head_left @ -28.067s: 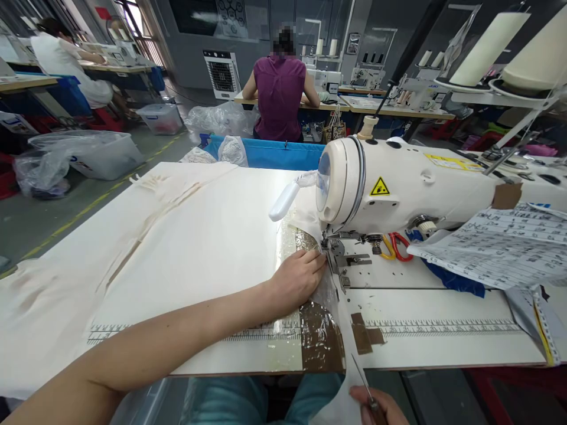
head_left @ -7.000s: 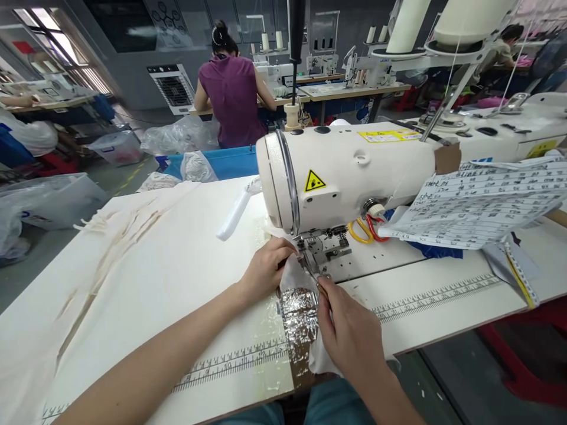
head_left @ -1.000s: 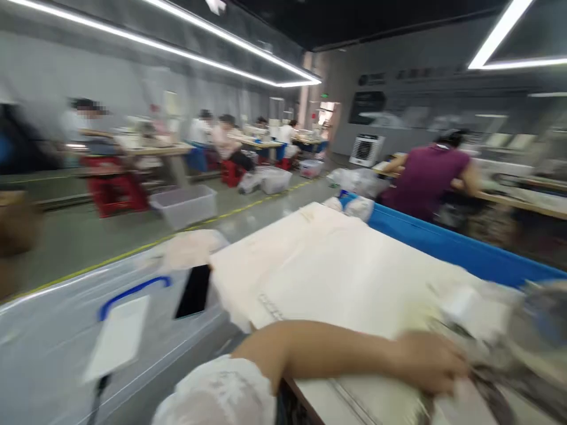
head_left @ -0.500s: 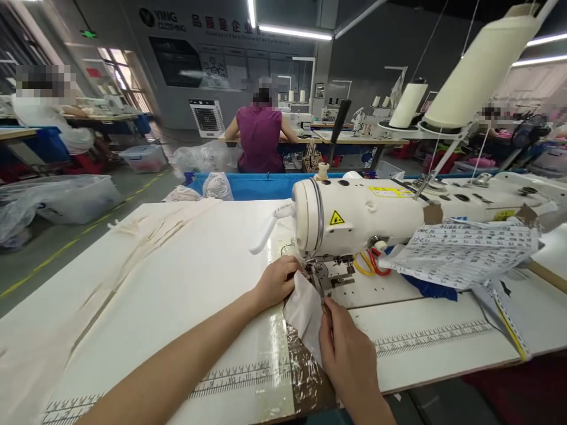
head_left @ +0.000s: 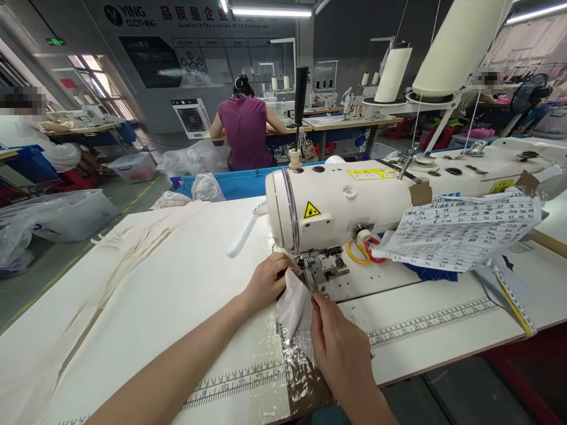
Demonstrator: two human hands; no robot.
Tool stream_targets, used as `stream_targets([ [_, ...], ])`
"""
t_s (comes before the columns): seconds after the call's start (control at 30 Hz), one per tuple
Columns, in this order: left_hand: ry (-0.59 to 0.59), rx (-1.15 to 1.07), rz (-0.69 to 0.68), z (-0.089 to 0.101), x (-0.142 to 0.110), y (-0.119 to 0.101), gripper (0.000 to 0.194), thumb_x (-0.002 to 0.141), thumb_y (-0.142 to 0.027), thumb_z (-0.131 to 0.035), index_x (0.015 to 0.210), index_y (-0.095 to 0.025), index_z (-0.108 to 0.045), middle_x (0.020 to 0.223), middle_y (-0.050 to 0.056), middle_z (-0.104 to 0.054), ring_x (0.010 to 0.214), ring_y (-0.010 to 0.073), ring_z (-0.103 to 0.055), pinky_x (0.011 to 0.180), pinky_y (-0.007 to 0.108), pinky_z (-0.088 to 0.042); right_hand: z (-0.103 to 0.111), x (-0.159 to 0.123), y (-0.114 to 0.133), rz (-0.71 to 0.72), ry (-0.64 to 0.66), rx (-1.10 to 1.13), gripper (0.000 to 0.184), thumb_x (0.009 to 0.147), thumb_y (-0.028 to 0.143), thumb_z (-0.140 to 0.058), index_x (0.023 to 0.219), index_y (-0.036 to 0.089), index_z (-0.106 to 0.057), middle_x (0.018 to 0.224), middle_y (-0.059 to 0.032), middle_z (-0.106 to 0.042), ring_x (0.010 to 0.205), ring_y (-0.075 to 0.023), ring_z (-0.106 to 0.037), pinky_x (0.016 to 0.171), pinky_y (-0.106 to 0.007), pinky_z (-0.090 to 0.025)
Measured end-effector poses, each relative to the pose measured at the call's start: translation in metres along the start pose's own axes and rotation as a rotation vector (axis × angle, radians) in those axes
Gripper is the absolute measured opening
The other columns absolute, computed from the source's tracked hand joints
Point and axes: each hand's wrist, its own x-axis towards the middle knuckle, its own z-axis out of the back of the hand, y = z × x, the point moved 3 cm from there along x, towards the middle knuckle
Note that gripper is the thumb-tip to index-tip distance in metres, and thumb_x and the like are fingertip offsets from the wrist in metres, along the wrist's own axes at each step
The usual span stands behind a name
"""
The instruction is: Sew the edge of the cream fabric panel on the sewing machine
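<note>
A small piece of white cloth (head_left: 292, 304) is pinched between both hands just in front of the needle of the sewing machine (head_left: 336, 203): its upper edge is held by the fingers of the left hand (head_left: 268, 280) close against the presser foot (head_left: 310, 273), while the right hand (head_left: 339, 348) is closed on the lower part of the cloth together with a thin metal tool, whose tip points up toward the needle; what kind of tool it is cannot be told. The cloth hangs over a taped, shiny patch (head_left: 301, 360) of the white table (head_left: 177, 277), beside the printed ruler (head_left: 434, 321). The step in hand is judged to be the placing of the cloth edge under the foot. For the next move, a flat, straight edge and fingertips kept clear of the needle would be called for. A printed sheet (head_left: 465, 230) is taped to the machine arm, and 2 large thread cones (head_left: 456, 47) stand behind. Another person in a purple top (head_left: 245, 133) is seated at a further table.
</note>
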Motion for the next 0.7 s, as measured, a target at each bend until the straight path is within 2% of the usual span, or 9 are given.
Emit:
stream_targets([
  [0.37,0.006,0.026,0.030,0.0004,-0.0008,-0.0007,0.017,0.096,-0.026,-0.053,0.086,-0.020,-0.066,0.081,0.003,-0.064,0.078,0.0159,-0.061,0.069,0.026,-0.048,0.0031,0.0013,0.0004,0.001,0.011,0.014,0.046,0.104,0.022,-0.023,0.108,0.010,-0.067,0.086,-0.0073,-0.078,0.058,-0.0141,-0.072,0.042,-0.023,-0.048],
  [0.7,0.004,0.015,0.002,0.0004,-0.0004,0.0000,0.017,0.095,-0.026,-0.053,0.085,-0.020,-0.066,0.083,0.004,-0.066,0.081,0.0164,-0.062,0.072,0.028,-0.050,0.0009,0.0005,-0.0007,-0.017,0.035,-0.002,0.044,0.105,0.022,-0.025,0.109,0.011,-0.067,0.088,-0.0080,-0.078,0.058,-0.0143,-0.072,0.043,-0.023,-0.047],
])
